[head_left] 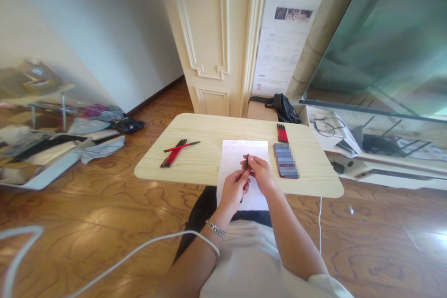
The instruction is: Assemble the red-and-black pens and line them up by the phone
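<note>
Both hands meet over a sheet of white paper (230, 163) at the front of the small table. My left hand (234, 187) is closed around the lower part of a pen (247, 162), whose dark end shows between the fingers. The fingers of my right hand (260, 172) pinch the same pen near its upper end. Most of its barrel is hidden by the fingers. Left of the paper lies a loose pile of red and black pens (176, 154), one crossing the others. Several more red and black pens (282, 133) lie side by side at the back right.
A phone (286, 160) with a blurred screen lies right of the paper on the light wooden table (199, 167). A white cable (150, 243) runs by my left arm. A black bag (284, 108) sits behind the table. Cluttered boxes (42, 163) stand on the floor at left.
</note>
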Demonstrator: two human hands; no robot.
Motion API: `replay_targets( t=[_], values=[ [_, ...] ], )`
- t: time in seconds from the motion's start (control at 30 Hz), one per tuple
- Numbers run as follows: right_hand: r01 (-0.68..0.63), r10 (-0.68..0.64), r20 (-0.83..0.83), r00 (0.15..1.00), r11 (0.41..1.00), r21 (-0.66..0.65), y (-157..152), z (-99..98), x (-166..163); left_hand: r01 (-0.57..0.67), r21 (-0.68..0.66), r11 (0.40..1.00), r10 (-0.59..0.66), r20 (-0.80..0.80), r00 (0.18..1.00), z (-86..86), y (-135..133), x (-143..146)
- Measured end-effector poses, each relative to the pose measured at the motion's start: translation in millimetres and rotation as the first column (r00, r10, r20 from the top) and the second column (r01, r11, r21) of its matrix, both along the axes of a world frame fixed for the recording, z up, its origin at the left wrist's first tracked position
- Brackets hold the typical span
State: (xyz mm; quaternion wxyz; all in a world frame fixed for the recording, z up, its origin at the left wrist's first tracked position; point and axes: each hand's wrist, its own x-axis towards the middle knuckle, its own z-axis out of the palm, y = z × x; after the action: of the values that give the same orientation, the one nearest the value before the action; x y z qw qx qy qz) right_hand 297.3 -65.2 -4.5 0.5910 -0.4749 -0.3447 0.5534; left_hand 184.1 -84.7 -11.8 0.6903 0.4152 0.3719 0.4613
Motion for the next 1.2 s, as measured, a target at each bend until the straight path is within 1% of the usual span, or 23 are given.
replay_targets(
  t=[0.1, 0.3, 0.43, 0.5, 0.63, 0.77, 0.9, 1.03, 1.13, 1.2],
  values=[
    [0.028, -0.029, 0.041, 0.999, 0.999, 0.029, 0, 0.9, 0, 0.002, -0.005, 1.000, -0.002, -0.007, 1.000, 0.3, 0, 0],
    [-0.052, 0.052, -0.007, 0.999, 0.999, 0.006, -2, 0.9, 2, -0.013, -0.028, 1.000, 0.013, -0.006, 1.000, -0.2, 0, 0],
    [0.016, -0.018, 0.067, 0.998, 1.000, 0.024, -1, -0.8, 1, -0.019, -0.020, 1.000, 0.019, -0.005, 1.000, 1.0, -1, 0],
    [0.023, -0.026, 0.082, 0.996, 0.999, 0.039, -1, -1.0, 1, -0.013, -0.023, 1.000, 0.013, 0.004, 1.000, 0.6, -1, 0],
    [-0.034, 0.033, 0.052, 0.998, 0.999, 0.029, 0, 1.8, 3, -0.008, -0.020, 1.000, 0.009, 0.013, 1.000, -2.4, -1, -1],
    [-0.041, 0.040, 0.072, 0.997, 0.999, 0.008, 3, 4.9, 4, -0.021, -0.025, 0.999, 0.021, -0.006, 1.000, -3.5, -1, -1],
    [-0.049, 0.047, 0.077, 0.996, 0.999, 0.021, 7, 5.4, 5, -0.028, -0.043, 0.999, 0.029, 0.005, 1.000, -1.5, -2, -2],
    [-0.048, 0.048, 0.143, 0.989, 0.999, 0.000, 13, 9.6, 8, -0.039, -0.040, 0.998, 0.040, 0.020, 0.999, -1.2, -4, -3],
    [-0.044, 0.043, 0.162, 0.986, 0.999, 0.000, 23, 16.4, 13, -0.031, -0.035, 0.999, 0.032, 0.025, 0.999, -3.1, -5, -5],
    [-0.014, 0.013, 0.148, 0.989, 1.000, 0.008, 33, 20.5, 16, -0.020, -0.039, 0.999, 0.021, 0.024, 0.999, -4.8, -6, -7]
  ],
)
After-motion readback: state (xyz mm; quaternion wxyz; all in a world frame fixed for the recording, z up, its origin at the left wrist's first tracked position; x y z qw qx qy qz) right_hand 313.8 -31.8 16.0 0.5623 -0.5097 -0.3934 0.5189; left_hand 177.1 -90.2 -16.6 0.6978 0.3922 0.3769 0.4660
